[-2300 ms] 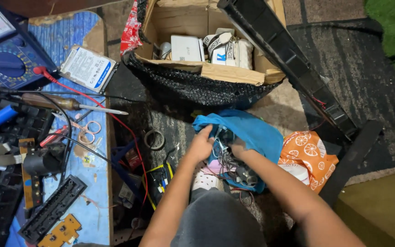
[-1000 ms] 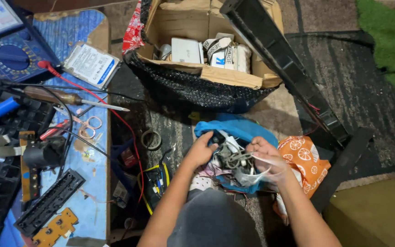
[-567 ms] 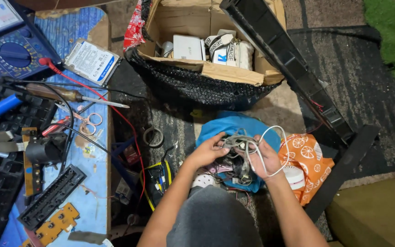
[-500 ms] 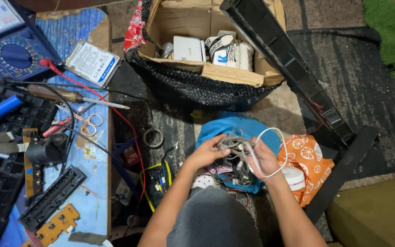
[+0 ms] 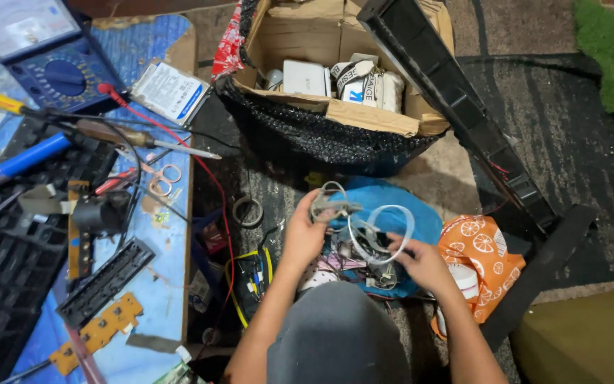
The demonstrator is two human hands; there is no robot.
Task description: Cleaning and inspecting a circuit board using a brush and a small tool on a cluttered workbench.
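Note:
My left hand [image 5: 305, 233] grips a grey bundle of cables [image 5: 330, 204] and holds it up over an open blue bag [image 5: 401, 212]. My right hand [image 5: 421, 262] pinches a white cable loop [image 5: 386, 226] that rises out of the same tangle of wires [image 5: 361, 257] inside the bag. Both hands sit close together just above my grey-clad knee [image 5: 335, 334]. The lower part of the tangle is hidden by my hands.
A cardboard box [image 5: 364, 114] with small white items stands behind the bag in black mesh. An orange patterned bag [image 5: 481, 259] lies right, a long black panel [image 5: 463, 114] leans across. Left, a blue board [image 5: 161, 270] carries a multimeter [image 5: 44, 60], screwdriver, keyboard [image 5: 1, 263].
My hands went from digging in the blue bag to pulling cables up out of it. The left hand has risen with the grey bundle, and the white loop has come free.

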